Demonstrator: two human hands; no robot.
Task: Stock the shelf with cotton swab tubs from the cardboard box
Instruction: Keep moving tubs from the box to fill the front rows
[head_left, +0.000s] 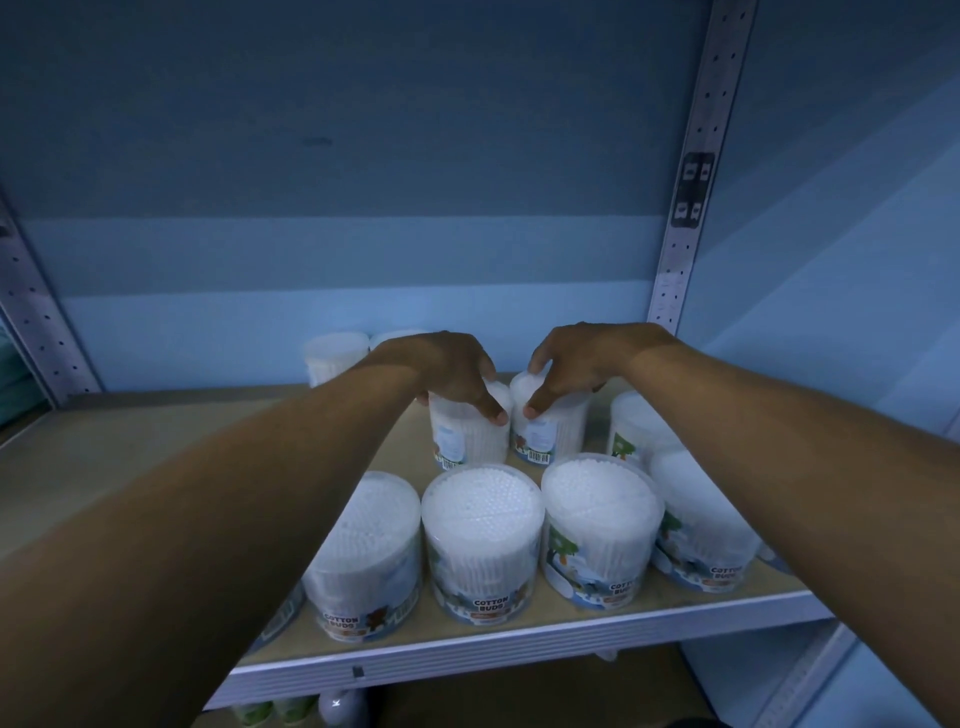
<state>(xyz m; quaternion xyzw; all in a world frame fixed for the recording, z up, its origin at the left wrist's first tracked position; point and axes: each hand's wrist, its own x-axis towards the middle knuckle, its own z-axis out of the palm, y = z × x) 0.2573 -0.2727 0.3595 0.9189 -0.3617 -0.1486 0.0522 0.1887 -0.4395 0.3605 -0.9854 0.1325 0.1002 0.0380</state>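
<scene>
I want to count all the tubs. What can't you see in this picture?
Head view, the only one:
- Cardboard box: not in the picture.
- Back tubs: blurred, partly behind the left hand.
- Tops of the two held tubs: covered by both hands; the right hand hides one.
- Front row's ends: behind the forearms.
- Things under the shelf: cut off, dark.

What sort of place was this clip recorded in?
Probably a shop or stockroom aisle. A perforated metal upright carries a display shelf, identical retail-labelled cotton bud tubs stand in rows, and the left hand and right hand each grip a tub.
</scene>
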